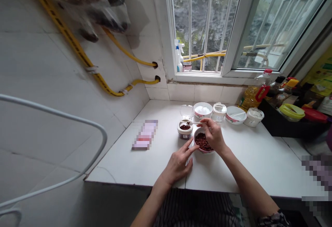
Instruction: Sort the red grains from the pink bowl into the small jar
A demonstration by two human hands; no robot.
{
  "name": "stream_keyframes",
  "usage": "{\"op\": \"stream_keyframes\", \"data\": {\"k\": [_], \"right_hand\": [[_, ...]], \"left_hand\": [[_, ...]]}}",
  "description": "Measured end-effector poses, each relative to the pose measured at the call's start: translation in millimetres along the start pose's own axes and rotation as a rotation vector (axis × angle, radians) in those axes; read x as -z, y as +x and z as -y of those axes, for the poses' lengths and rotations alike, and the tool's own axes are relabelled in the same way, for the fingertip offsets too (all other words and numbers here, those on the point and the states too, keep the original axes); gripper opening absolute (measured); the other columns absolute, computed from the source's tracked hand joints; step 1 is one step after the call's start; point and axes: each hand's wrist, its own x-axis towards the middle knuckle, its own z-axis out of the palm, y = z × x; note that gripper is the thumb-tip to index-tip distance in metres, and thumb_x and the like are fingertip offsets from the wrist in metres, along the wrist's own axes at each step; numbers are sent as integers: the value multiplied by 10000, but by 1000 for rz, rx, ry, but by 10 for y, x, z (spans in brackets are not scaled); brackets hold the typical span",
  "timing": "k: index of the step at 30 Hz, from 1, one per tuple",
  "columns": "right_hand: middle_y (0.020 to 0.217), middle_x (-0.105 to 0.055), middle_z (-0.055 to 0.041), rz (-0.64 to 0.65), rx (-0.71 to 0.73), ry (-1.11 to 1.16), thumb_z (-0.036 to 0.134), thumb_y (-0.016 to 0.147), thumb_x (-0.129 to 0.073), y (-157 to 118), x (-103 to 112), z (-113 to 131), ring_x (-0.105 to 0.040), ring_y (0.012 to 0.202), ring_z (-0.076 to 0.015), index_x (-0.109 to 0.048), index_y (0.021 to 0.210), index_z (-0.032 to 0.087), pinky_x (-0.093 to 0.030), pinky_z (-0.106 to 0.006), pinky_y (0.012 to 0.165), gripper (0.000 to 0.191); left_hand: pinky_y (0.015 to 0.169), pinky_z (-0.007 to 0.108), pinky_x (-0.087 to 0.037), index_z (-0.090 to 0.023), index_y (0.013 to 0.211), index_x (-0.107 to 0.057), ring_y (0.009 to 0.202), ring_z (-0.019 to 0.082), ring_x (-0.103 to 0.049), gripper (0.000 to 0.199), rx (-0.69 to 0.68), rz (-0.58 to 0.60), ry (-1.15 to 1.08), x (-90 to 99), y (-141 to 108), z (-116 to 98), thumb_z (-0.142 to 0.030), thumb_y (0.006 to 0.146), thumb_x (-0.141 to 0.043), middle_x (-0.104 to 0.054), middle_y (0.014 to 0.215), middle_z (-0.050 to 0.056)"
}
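Daylight enters through a white-framed window (pixel 241 26) backed by metal bars (pixel 208 23), brightening a white countertop (pixel 116 161) that meets pale tiled walls (pixel 31 71), where a thick yellow pipe (pixel 74 51) bends down the left side.

Right hand (pixel 213 136) pinched, left hand (pixel 178 164) spread: I have both in view!
And here's my right forearm (pixel 242 175), bare, slanting up and inward from the lower right, its hand the farther forward of the two, fingers bent, thumb and fingertips drawn together, pointing left; over on the other side, my left forearm (pixel 153 201) angles up from the bottom edge, back of the hand showing, fingers reaching forward and right, thumb set apart, the two hands near each other but not touching.
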Motion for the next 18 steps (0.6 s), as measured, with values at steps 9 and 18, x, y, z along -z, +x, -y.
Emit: {"op": "stream_keyframes", "data": {"k": [9, 18], "right_hand": [[782, -762, -47, -42, 51, -152, 246, 916, -473, 1, 184, -23, -658, 873, -247, -638, 900, 238, -444, -392, 923, 165], [579, -667, 5, 172, -35, -231, 193, 782, -466, -12, 327, -226, -623, 708, -210, -610, 691, 247, -450, -347, 836, 178]], "left_hand": [[999, 384, -551, -282, 1447, -428, 1351, 265, -523, 683, 0, 16, 9, 26, 8, -19, -28, 817, -497, -365, 1587, 113], [988, 370, -557, -289, 1449, -428, 1317, 257, -557, 685, -2, 11, 13, 25, 4, -19, -28, 820, -504, -374, 1583, 105]]}}
